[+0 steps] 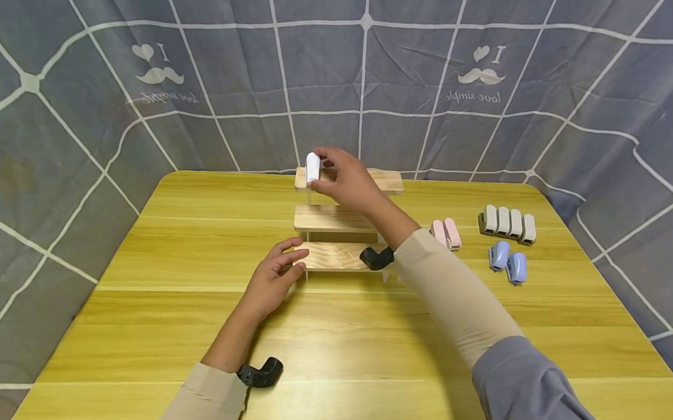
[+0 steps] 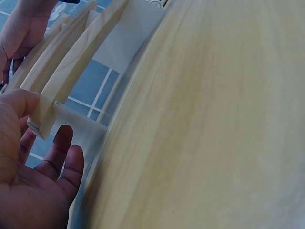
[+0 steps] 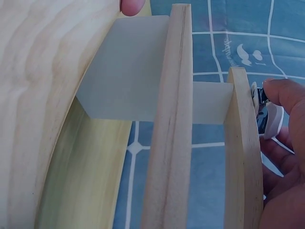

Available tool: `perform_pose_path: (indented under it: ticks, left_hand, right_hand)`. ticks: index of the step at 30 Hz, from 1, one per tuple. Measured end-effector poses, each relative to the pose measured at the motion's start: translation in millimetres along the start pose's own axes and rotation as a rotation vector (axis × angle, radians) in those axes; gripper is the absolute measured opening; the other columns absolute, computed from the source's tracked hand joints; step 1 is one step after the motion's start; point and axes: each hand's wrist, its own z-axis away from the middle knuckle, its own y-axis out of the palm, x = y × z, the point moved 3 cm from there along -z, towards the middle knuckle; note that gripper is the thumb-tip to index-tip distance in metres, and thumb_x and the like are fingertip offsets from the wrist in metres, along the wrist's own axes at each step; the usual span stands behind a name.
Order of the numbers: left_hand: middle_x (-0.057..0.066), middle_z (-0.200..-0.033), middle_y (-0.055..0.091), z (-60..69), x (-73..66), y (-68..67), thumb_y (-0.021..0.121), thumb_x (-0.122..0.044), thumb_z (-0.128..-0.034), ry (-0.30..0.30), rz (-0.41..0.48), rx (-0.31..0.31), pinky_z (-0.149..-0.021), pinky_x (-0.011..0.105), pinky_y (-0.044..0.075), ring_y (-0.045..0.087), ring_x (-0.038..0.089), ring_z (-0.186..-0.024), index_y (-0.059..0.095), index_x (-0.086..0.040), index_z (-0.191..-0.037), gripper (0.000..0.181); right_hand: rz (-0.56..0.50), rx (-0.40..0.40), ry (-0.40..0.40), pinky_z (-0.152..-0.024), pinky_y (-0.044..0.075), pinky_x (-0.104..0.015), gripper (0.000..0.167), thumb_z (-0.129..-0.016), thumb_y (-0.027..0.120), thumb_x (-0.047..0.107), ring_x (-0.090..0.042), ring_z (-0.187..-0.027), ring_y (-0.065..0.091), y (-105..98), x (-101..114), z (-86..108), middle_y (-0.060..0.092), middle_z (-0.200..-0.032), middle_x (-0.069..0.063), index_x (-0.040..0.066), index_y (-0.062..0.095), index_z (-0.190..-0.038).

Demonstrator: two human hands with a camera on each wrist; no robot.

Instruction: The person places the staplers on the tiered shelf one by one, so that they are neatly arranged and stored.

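Observation:
A three-tier wooden display stand (image 1: pixel 337 217) with pale wood boards and translucent supports stands on the table. At the left end of its top board, my right hand (image 1: pixel 343 178) pinches a small white stapler (image 1: pixel 313 168) between thumb and fingers. The right wrist view shows this stapler (image 3: pixel 270 119) with its dark metal mechanism against the board. My left hand (image 1: pixel 272 278) touches the left end of the lowest board (image 1: pixel 338 256) with loosely extended fingers. In the left wrist view, its thumb (image 2: pixel 26 100) rests at the board's corner and two fingers are spread free below.
Right of the stand lie pink staplers (image 1: pixel 446 234), partly hidden by the right forearm. Farther right are a row of several off-white staplers (image 1: pixel 507 222) and two blue ones (image 1: pixel 508 262). A grey checked cloth (image 1: pixel 330 66) hangs behind the yellow wooden table (image 1: pixel 163 255).

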Motion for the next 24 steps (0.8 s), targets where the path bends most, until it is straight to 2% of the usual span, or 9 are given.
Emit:
perform_pose_path:
  ticks: [12, 24]
  left_hand:
    - [0.005, -0.148, 0.045, -0.7, 2.4, 1.7, 0.063, -0.016, -0.0996, 0.005, 0.016, -0.005, -0.106, 0.05, 0.038, 0.041, 0.027, -0.137, 0.066, 0.001, -0.127, 0.032]
    - [0.006, -0.149, 0.045, 0.2, 2.5, 2.0, 0.062, -0.015, -0.0997, 0.006, 0.013, -0.006, -0.105, 0.05, 0.039, 0.04, 0.026, -0.137, 0.066, 0.0, -0.127, 0.031]
  right_hand:
    - [-0.003, -0.005, 0.01, -0.097, 0.047, -0.027, 0.061, -0.091, 0.075, 0.018, -0.023, -0.123, 0.055, 0.4, -3.3, 0.6, 0.054, -0.133, -0.009, 0.005, 0.048, -0.144]
    - [-0.006, -0.037, -0.001, -0.099, 0.046, -0.031, 0.068, -0.088, 0.078, 0.02, -0.025, -0.126, 0.053, 0.7, -6.9, 3.4, 0.051, -0.14, -0.01, 0.007, 0.046, -0.147]
